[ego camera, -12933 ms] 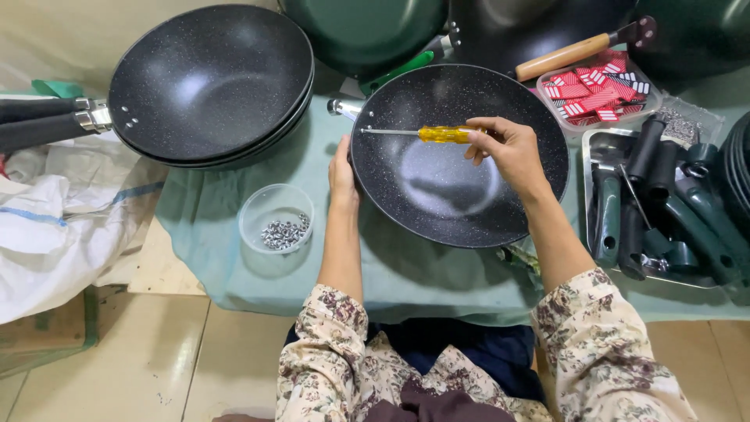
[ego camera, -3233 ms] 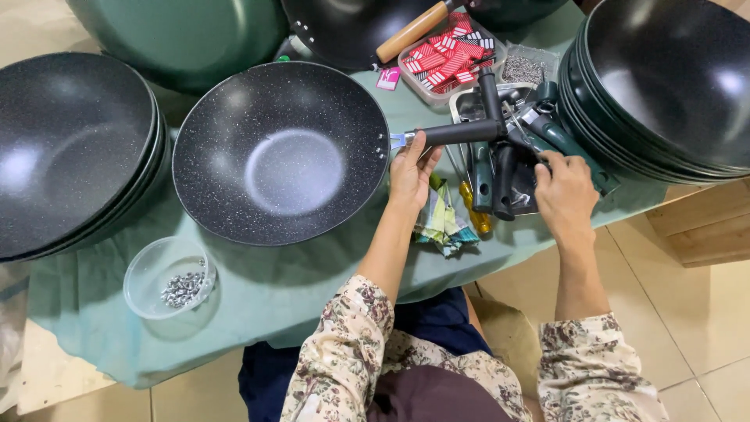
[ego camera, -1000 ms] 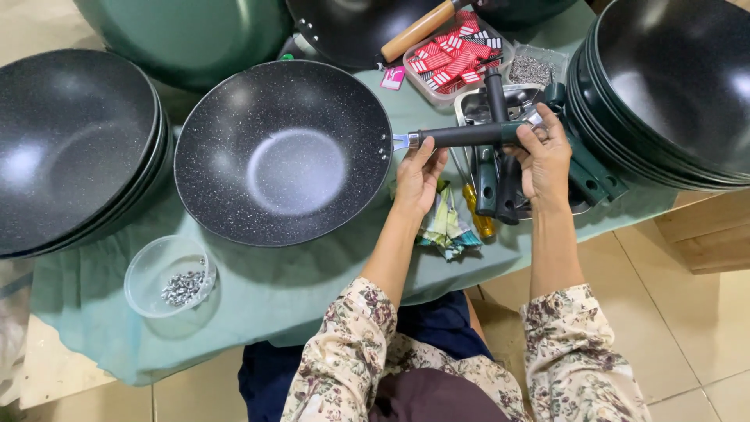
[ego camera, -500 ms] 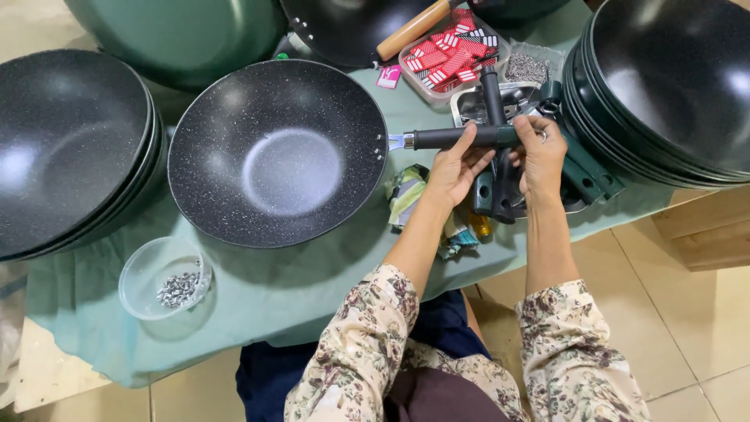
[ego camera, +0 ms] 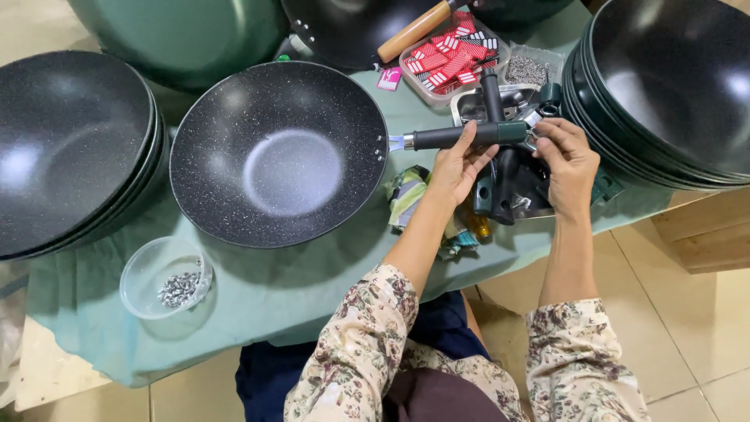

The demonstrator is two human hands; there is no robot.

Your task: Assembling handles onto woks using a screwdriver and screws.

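A black speckled wok (ego camera: pixel 280 153) lies on the green cloth (ego camera: pixel 258 289), its dark handle (ego camera: pixel 457 137) pointing right. My left hand (ego camera: pixel 457 166) grips that handle from below, near its middle. My right hand (ego camera: pixel 569 160) pinches the handle's far green end between fingers and thumb. A yellow-handled screwdriver (ego camera: pixel 478 227) lies on the cloth under my left wrist, partly hidden, beside a crumpled striped rag (ego camera: pixel 410 195).
A metal tray (ego camera: pixel 469 105) of loose black handles sits under my hands. Stacks of black woks stand at the left (ego camera: pixel 66 141) and right (ego camera: pixel 672 86). A clear bowl of screws (ego camera: pixel 166 277) is at front left. A box of red tags (ego camera: pixel 449 59) lies behind.
My left hand has slid from the wok's rim out along the handle. My right hand has shifted onto the handle's end. The rag and screwdriver now show below my left hand.
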